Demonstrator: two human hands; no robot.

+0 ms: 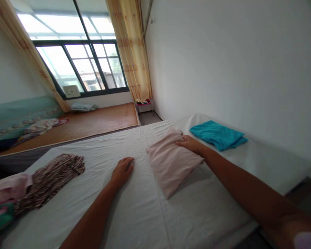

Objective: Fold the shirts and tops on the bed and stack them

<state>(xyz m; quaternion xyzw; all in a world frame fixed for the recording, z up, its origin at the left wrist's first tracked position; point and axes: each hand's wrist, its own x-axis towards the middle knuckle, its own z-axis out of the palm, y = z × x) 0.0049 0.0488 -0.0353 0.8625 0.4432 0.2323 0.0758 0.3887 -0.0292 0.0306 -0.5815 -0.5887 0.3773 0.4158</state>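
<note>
A folded pale pink garment (171, 159) lies on the white bed sheet (134, 214), its near edge slightly lifted. My right hand (190, 143) grips its right side, thumb on top and the other fingers partly hidden by the cloth. To the left, my left hand (123, 170) rests on the sheet, palm down and empty, with its fingers loosely bent. Beyond my right hand, near the wall, lies a folded turquoise garment (217, 135). A brown striped garment (54, 180) is spread loosely at the left.
Crumpled pink clothes (10, 188) and a green piece of cloth (1, 218) lie at the left edge. Past the bed stands a brown-topped platform (106, 119) with more fabric on it. A small pink stool (144, 103) stands by the curtain. A white wall (235, 69) borders the right.
</note>
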